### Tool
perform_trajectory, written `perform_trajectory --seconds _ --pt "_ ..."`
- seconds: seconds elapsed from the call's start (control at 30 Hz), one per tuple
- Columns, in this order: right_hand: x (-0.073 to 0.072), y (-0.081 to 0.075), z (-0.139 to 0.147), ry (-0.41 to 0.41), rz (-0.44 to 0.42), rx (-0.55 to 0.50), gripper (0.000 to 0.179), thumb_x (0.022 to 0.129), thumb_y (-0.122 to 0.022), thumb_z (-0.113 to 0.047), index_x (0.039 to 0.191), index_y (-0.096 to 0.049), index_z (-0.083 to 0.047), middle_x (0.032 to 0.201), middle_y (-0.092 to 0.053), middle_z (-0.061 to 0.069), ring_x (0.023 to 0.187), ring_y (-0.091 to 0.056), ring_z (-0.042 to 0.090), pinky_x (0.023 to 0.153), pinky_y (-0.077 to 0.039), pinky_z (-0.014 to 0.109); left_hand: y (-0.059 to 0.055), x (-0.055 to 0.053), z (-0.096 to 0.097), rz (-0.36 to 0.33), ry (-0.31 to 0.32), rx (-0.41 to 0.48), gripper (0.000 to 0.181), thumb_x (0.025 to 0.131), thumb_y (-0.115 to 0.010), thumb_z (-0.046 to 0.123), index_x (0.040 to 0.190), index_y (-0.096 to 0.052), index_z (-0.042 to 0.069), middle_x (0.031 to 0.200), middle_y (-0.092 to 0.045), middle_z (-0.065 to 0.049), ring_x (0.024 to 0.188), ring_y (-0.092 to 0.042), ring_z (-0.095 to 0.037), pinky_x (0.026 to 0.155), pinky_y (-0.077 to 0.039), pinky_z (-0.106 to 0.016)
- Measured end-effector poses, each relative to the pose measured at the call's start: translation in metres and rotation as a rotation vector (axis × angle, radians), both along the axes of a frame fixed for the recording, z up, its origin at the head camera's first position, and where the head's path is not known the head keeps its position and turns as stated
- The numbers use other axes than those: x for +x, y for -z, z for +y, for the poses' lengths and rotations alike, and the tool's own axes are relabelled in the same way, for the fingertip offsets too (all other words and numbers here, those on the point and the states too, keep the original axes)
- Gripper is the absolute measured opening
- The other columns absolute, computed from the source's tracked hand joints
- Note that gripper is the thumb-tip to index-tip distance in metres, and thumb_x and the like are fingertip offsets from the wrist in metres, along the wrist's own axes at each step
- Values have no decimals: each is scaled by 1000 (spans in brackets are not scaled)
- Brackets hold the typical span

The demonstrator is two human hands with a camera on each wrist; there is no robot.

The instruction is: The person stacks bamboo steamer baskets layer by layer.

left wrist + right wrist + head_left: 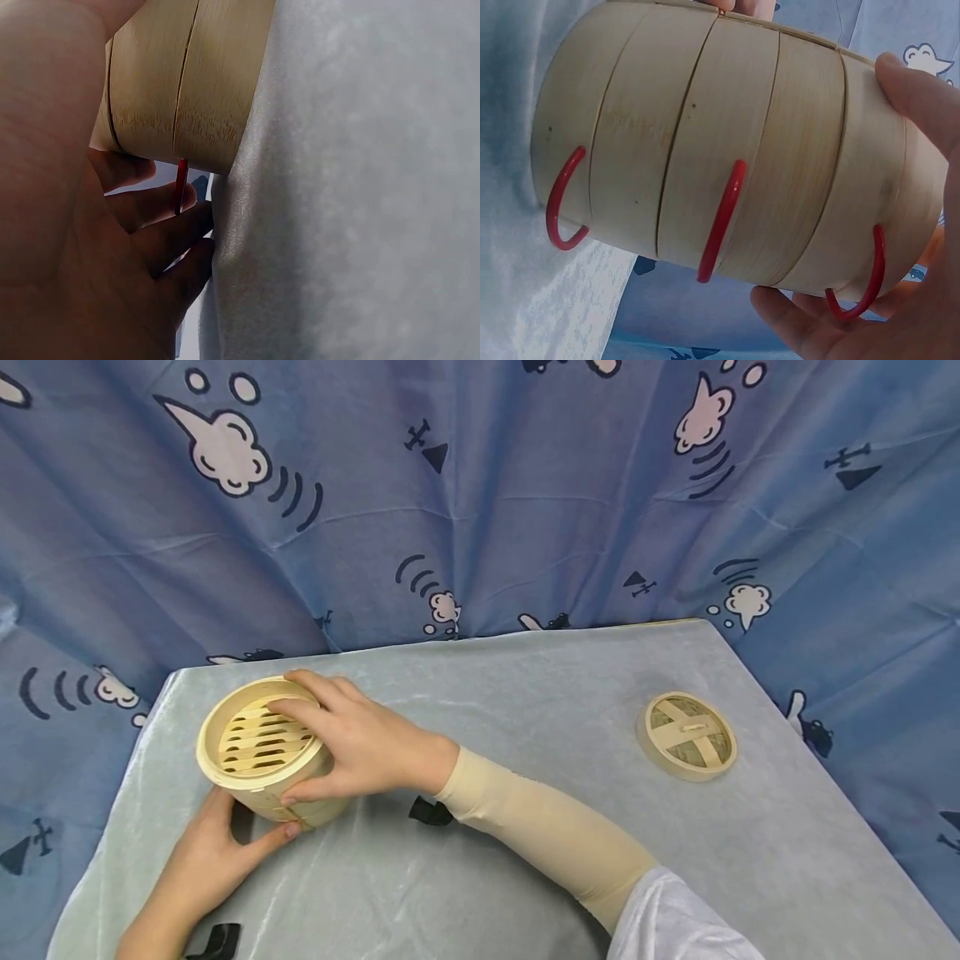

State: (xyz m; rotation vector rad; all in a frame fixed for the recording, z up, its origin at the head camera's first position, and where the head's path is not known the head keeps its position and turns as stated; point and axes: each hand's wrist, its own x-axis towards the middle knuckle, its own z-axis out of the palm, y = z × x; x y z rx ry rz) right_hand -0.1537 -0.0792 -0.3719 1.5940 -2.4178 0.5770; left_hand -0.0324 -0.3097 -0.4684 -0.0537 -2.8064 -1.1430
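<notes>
A round bamboo steamer stands at the left of the table in the head view, its slatted inner floor showing from above. With fingers over the upper rim and thumb against the outer wall, my right hand grips its top. Low on the near side my left hand holds the steamer, thumb on the wall; its other fingers are partly hidden behind it. Seams between stacked bands cross the wall in the right wrist view, where several curved red pieces sit along the side. The left wrist view shows one red piece too.
A round bamboo lid with crossed strips and a small handle lies at the right of the table. Pale grey cloth covers the tabletop. Behind it hangs a blue patterned curtain. Small black pieces show beside the wrists.
</notes>
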Motion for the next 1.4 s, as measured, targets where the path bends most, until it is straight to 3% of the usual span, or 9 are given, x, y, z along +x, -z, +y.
perform_trajectory --seconds 0.2,0.27,0.37,0.5,0.67,0.9,1.13,1.3,1.4 --pt "-1 1 3 -9 -38 -8 101 76 -65 -77 154 -32 -22 161 -19 10 140 -29 24 113 -26 30 -1 -1 1 5 4 -13 110 77 -86 40 159 -12 39 159 -27 -15 140 -29 -39 107 -26 -63" --pt "-1 0 4 -18 -54 -6 103 76 -64 -78 155 -29 -23 162 -16 8 143 -25 23 114 -26 31 -1 0 1 7 7 -14 108 78 -86 40 159 -14 38 158 -28 -14 140 -30 -38 109 -26 -59" --pt "-1 -1 6 -29 -85 -6 104 76 -63 -79 156 -25 -25 162 -14 7 145 -21 21 115 -24 32 0 2 2 11 9 -14 105 78 -86 39 158 -18 36 157 -31 -12 139 -32 -34 114 -23 -38" --pt "-2 -5 13 -30 -134 -14 100 78 -62 -77 157 -24 -28 163 -14 4 145 -19 17 115 -23 30 2 6 3 23 -1 -14 104 77 -87 37 157 -21 37 155 -34 -10 137 -34 -33 107 -16 -15" --pt "-6 -11 27 -10 -177 -29 94 81 -61 -74 156 -28 -29 162 -14 0 147 -14 11 115 -23 28 3 6 3 42 -4 -19 105 76 -87 36 158 -20 38 155 -34 -10 137 -35 -35 107 -15 -14" --pt "-13 -13 46 11 -174 -73 87 83 -60 -72 154 -33 -29 161 -17 -1 146 -15 8 112 -28 28 4 4 4 56 2 -10 106 74 -89 34 157 -23 38 153 -36 -11 136 -36 -33 105 -15 -13" --pt "-22 -13 69 68 -213 -88 83 85 -57 -72 153 -33 -32 161 -17 -5 144 -19 8 109 -34 30 5 5 3 79 -9 -15 104 73 -90 32 156 -27 36 151 -39 -11 137 -34 -18 103 -15 -9" --pt "-27 -6 84 109 -251 -105 82 85 -57 -73 153 -34 -33 161 -17 -7 144 -20 7 110 -34 33 4 5 4 76 -7 -18 103 74 -89 32 156 -27 33 151 -39 -15 135 -37 -33 103 -14 -9" --pt "-29 -1 93 130 -259 -111 81 85 -57 -72 152 -35 -33 161 -17 -7 144 -20 8 110 -34 36 3 5 5 77 -3 -18 102 74 -89 33 156 -29 32 150 -40 -15 135 -37 -35 103 -14 -9"
